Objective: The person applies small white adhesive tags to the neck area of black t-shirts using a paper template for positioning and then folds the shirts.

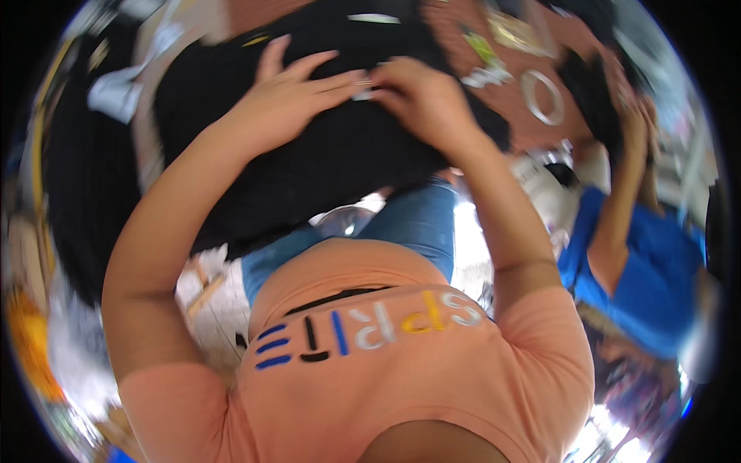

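A large black cloth spreads over the brown tabletop and hangs over its near edge above my lap. On it my left hand lies flat with its fingers spread. Its longer fingertips reach toward a small white piece, perhaps a label. My right hand is closed, thumb and forefinger pinching at that white piece, so the two hands nearly meet. The fingers partly cover the piece, and blur hides its detail. A flat white slip rests on the cloth farther away.
Right on the brown table lie a pale ring-shaped roll, a yellow-green item and a clear packet. A person in a blue shirt handles black cloth there. More black cloth hangs at left.
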`<state>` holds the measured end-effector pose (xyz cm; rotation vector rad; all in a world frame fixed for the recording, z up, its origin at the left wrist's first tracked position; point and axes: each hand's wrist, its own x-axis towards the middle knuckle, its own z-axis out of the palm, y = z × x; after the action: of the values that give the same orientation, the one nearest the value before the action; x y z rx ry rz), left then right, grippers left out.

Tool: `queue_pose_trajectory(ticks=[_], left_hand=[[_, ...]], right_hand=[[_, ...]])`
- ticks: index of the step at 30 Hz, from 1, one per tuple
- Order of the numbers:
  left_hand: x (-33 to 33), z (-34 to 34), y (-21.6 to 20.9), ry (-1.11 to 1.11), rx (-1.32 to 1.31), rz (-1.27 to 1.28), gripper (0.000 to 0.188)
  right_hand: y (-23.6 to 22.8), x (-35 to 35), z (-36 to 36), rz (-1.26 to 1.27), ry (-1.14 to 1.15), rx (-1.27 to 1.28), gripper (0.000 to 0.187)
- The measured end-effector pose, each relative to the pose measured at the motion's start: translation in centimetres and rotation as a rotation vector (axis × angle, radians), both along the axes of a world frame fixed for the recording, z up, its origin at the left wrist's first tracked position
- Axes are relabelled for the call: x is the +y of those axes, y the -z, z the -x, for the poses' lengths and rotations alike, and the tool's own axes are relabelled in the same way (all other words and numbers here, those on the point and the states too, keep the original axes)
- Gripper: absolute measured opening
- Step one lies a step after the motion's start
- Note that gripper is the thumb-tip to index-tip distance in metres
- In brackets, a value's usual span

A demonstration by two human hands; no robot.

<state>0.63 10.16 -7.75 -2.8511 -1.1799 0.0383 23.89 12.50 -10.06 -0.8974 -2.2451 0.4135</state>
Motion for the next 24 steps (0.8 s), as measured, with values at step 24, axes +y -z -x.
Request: queue_pose_trajectory(ticks=[24], left_hand=[[0.1, 0.1, -1.2, 0.053, 0.096, 0.023, 0.066]], right_hand=[[0.7, 0.9, 1.0, -0.155, -0.188, -0.255, 0.021]])
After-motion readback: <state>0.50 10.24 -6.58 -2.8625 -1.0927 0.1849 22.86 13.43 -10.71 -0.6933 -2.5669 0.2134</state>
